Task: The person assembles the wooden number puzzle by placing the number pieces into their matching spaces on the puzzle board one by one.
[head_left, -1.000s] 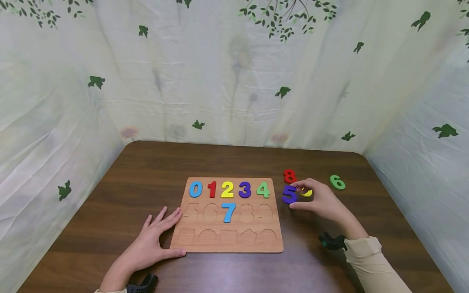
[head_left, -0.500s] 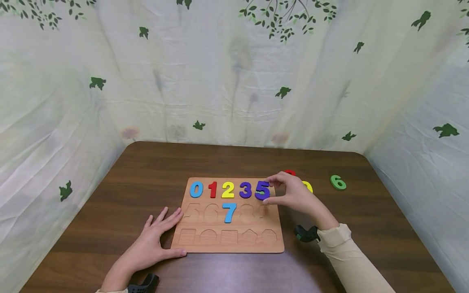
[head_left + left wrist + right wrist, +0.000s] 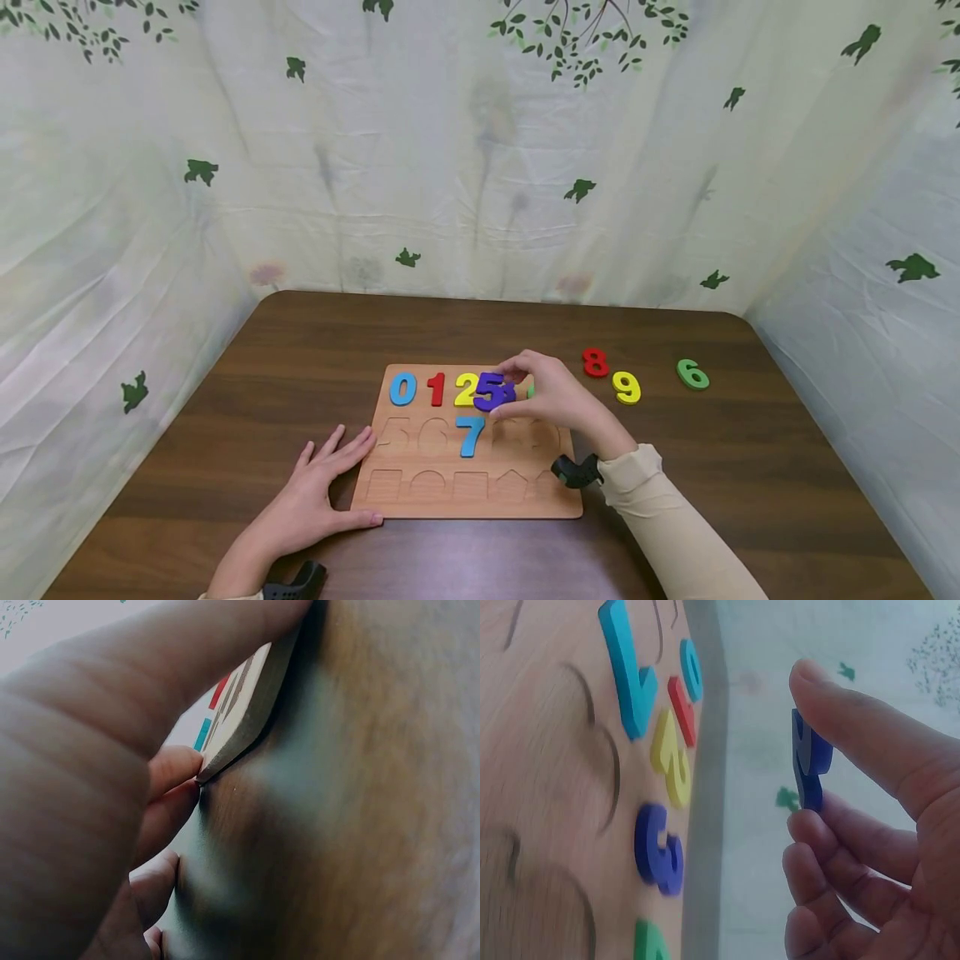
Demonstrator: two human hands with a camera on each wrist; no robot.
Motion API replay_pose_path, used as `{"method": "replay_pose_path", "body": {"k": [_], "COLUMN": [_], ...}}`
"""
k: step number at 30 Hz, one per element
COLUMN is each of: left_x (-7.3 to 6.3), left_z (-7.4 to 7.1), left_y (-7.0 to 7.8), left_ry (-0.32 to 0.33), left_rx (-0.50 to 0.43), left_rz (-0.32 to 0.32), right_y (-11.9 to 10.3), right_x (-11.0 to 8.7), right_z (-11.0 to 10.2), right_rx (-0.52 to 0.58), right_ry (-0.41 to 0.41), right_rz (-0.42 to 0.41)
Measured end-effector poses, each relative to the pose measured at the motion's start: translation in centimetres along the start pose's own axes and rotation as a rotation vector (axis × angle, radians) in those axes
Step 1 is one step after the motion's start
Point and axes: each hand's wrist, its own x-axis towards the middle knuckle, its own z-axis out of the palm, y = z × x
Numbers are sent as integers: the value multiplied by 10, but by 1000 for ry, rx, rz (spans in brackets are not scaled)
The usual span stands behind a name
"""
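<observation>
My right hand (image 3: 558, 396) pinches a purple number 5 (image 3: 487, 383) between thumb and fingers over the top row of the wooden number board (image 3: 480, 504). In the right wrist view the 5 (image 3: 814, 754) is edge-on, raised off the board. Below it in the head view, the purple 3 (image 3: 510, 392) is partly covered. The blue 0 (image 3: 402, 389), red 1 (image 3: 436, 389) and yellow 2 (image 3: 463, 390) lie along that row; the green 4 (image 3: 531, 390) is mostly hidden behind my hand. A blue 7 (image 3: 469, 437) lies in the middle row. My left hand (image 3: 303, 500) touches the board's left edge, thumb at the front corner.
A red 8 (image 3: 596, 362), yellow 9 (image 3: 626, 387) and green 6 (image 3: 692, 374) lie loose on the brown table (image 3: 675, 467), right of the board. Outlined recesses show in the board's middle and front rows. A pale printed curtain (image 3: 465, 167) stands behind the table.
My right hand has carried the purple 5 left from beside the 8 and 9, across the 4, to over the 2 and 3. The left hand stays in place.
</observation>
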Motion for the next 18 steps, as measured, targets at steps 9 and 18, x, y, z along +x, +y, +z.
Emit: {"method": "replay_pose_path", "body": {"k": [9,18], "left_x": [1,1], "left_z": [2,2], "left_y": [0,-1], "left_ry": [-2,-13], "left_rx": [5,11], "left_rz": [5,-11], "right_y": [-15,-28], "right_x": [16,28], "right_z": [27,54], "right_rx": [-5,-29], "right_ry": [-54,-123], "right_rz": [-29,-66]}}
